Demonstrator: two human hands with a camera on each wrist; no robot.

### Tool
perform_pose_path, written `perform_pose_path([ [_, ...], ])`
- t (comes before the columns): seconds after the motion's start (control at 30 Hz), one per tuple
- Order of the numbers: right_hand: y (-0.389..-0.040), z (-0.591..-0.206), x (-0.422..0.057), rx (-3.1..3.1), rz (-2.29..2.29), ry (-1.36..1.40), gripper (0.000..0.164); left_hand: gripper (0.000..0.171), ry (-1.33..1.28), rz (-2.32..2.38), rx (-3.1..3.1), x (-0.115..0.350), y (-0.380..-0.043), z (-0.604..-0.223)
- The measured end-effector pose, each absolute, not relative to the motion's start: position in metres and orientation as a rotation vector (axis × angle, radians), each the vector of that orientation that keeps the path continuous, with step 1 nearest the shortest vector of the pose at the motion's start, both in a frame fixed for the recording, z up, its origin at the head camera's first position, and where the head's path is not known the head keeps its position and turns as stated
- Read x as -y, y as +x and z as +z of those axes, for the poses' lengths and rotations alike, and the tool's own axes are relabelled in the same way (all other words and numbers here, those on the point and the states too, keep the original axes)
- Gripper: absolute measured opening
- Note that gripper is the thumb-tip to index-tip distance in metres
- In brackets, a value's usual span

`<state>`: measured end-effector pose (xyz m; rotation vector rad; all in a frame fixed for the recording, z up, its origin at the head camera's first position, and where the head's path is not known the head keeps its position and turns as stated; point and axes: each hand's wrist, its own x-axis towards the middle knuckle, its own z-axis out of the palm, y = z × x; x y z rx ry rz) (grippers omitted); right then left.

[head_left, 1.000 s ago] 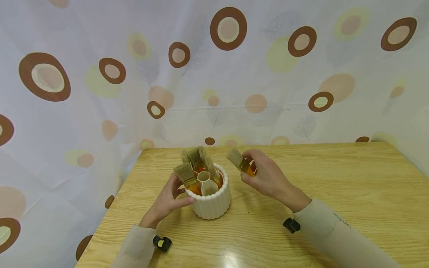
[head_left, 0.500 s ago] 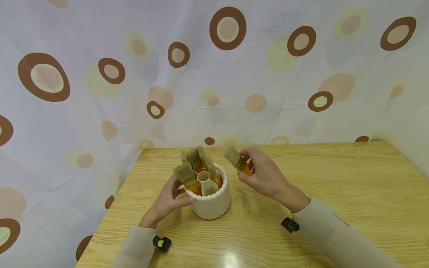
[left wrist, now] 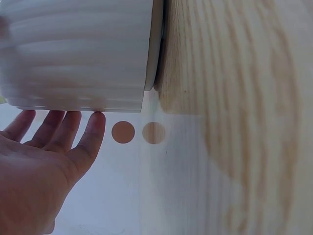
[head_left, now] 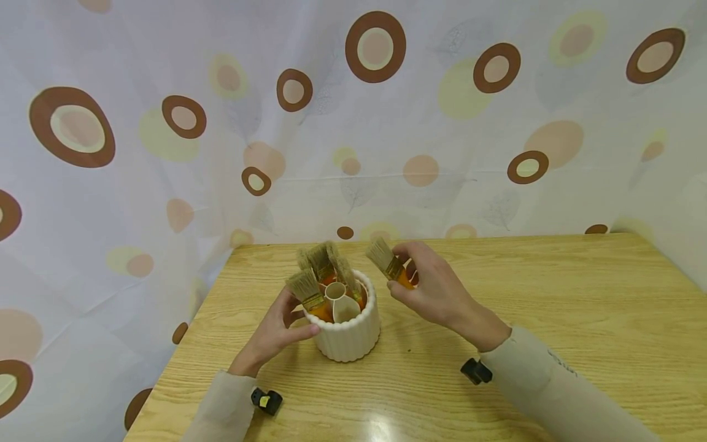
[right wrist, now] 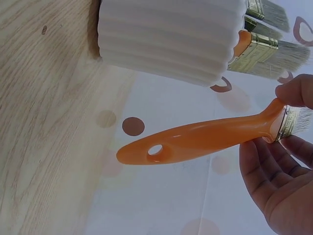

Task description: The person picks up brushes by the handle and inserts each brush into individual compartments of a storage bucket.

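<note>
A white ribbed pot (head_left: 349,341) with inner dividers and a round centre tube stands on the table, bristle ends up out of it. My left hand (head_left: 276,331) holds its left side, thumb at the front rim; the left wrist view shows fingertips on the ribbed wall (left wrist: 83,63). In that pot, paintbrushes (head_left: 309,288) with orange handles fill several compartments, while the front right one shows bare divider wall. Right of the pot, my right hand (head_left: 433,285) pinches another paintbrush (right wrist: 205,134) near its metal band, handle hanging clear of the table, bristles up and leftward.
The wooden table (head_left: 541,294) stretches right of the pot. A patterned white curtain (head_left: 431,123) hangs behind it and along the left side. Black wrist bands with cameras (head_left: 476,371) sit at both sleeves.
My right hand has drifted slightly left and up with the paintbrush, closer to the pot. The left hand and pot stay where they were.
</note>
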<state>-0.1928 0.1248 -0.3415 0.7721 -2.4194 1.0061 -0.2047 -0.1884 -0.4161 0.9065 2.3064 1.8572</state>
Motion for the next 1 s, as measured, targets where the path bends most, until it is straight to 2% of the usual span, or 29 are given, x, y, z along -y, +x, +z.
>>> perform_pose_path([
  [1.0,-0.182,-0.333,-0.111,2.281,1.134,0.824,0.044,0.076,0.901,1.840,-2.319,0.189,-0.204,-0.416],
])
